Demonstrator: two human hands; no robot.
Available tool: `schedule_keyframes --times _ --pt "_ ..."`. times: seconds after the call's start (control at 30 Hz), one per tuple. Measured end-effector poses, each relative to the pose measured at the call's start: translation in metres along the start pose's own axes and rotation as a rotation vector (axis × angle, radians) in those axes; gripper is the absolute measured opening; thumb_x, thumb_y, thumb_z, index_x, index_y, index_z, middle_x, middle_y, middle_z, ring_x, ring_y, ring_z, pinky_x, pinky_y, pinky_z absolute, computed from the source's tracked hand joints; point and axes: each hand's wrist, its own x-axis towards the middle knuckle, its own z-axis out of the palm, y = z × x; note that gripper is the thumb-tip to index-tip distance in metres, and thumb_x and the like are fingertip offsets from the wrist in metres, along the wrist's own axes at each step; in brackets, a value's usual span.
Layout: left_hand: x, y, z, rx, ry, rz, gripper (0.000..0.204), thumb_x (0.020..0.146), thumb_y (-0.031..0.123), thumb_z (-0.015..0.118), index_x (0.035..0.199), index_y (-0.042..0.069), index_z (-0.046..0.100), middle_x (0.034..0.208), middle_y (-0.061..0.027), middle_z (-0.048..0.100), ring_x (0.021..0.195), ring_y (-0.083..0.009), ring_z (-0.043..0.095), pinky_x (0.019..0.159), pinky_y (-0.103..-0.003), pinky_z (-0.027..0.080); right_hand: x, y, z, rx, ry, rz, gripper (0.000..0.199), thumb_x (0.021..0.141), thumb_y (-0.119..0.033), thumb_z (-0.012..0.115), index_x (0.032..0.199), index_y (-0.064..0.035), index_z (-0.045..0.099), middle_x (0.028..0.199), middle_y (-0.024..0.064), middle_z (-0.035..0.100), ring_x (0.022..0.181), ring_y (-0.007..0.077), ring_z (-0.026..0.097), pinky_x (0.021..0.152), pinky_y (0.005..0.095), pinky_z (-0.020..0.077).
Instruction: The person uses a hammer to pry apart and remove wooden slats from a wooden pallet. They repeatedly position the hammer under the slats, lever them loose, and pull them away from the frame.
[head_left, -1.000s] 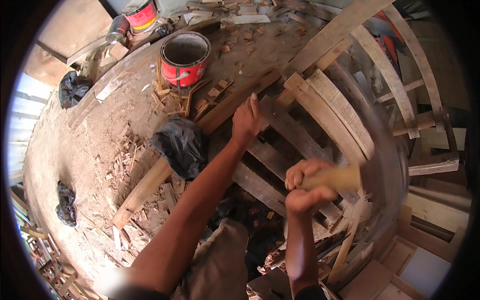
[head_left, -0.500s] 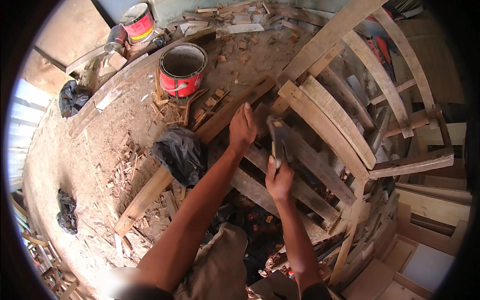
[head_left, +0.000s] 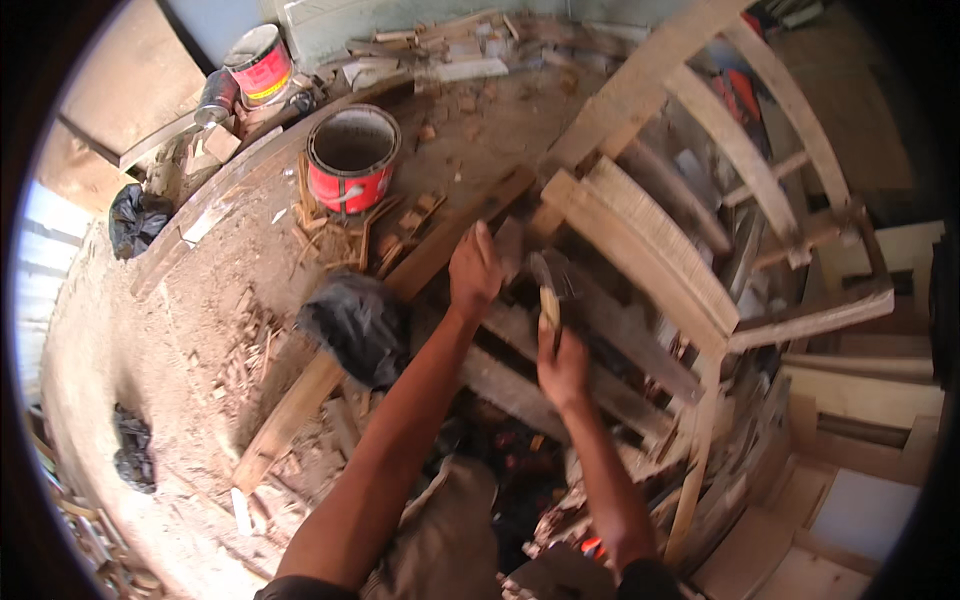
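My right hand [head_left: 563,364] is closed around the handle of a hammer [head_left: 550,301], whose blurred head points away from me. To its left, my left hand [head_left: 474,274] is closed with the thumb up, gripping a small piece of wood [head_left: 511,248] that shows past its fingers. Beneath both hands lie several slanting wooden slats [head_left: 512,386]. A long wooden beam [head_left: 455,232] passes behind my left hand. Just right of the hammer stands a pair of thick curved planks [head_left: 650,255].
A red bucket [head_left: 350,190] stands among wood scraps beyond my left hand. A black plastic bag [head_left: 358,325] lies beside my left forearm. Curved wooden frame pieces [head_left: 735,150] rise at the right. Farther back are a red and yellow can [head_left: 260,72] and piled offcuts [head_left: 470,68].
The hammer head has shifted a little away from my left hand and tilted, still in my right hand. My left hand keeps its grip. The whole view has turned slightly.
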Motion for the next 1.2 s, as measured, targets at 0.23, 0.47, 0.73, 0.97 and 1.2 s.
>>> schedule_keyframes --times 0.23,0.47,0.73,0.97,1.2 --pt "-0.007 0.007 0.0 0.06 -0.002 -0.102 0.048 0.11 0.033 0.028 0.092 -0.002 0.057 0.085 -0.027 0.062 0.085 -0.0505 0.058 0.076 -0.054 0.046 -0.006 -0.001 0.002 0.149 0.123 -0.153 0.042 0.102 -0.038 0.055 0.105 0.0026 0.064 0.089 0.027 0.067 0.086 0.049 0.065 0.068 0.0487 0.0516" --pt "-0.008 -0.001 -0.004 0.085 0.028 -0.066 0.047 0.11 0.032 0.029 0.092 -0.002 0.057 0.085 -0.0282 0.061 0.085 -0.0508 0.058 0.076 -0.055 0.046 0.007 -0.053 -0.031 0.552 -0.055 -0.03 0.056 0.102 -0.057 0.045 0.091 -0.0026 0.054 0.064 0.0073 0.052 0.052 0.0221 0.051 0.049 0.0327 0.0417" --pt "-0.011 0.01 0.01 -0.028 0.087 -0.055 0.042 0.11 0.03 0.031 0.094 -0.001 0.054 0.08 -0.0261 0.06 0.078 -0.0494 0.059 0.072 -0.055 0.044 0.011 0.017 -0.011 0.05 0.102 -0.23 0.048 0.105 -0.045 0.046 0.098 0.0009 0.057 0.07 0.0134 0.056 0.056 0.021 0.057 0.053 0.0351 0.0467" --pt "-0.004 -0.001 -0.002 -0.017 0.094 -0.038 0.037 0.11 0.03 0.03 0.099 0.0 0.048 0.086 -0.027 0.056 0.082 -0.0493 0.056 0.075 -0.053 0.043 0.0 -0.014 -0.025 0.322 -0.016 0.013 0.042 0.104 -0.037 0.053 0.104 0.0036 0.06 0.073 0.0226 0.063 0.071 0.0474 0.064 0.063 0.0483 0.0502" --pt "-0.005 -0.005 0.001 -0.042 0.081 -0.087 0.034 0.109 0.028 0.033 0.103 -0.001 0.049 0.093 -0.0272 0.055 0.089 -0.0503 0.054 0.08 -0.052 0.044 0.026 -0.027 -0.02 0.063 -0.004 -0.209 0.045 0.104 -0.042 0.054 0.1 0.0015 0.062 0.074 0.0172 0.063 0.062 0.0353 0.062 0.059 0.0417 0.0478"
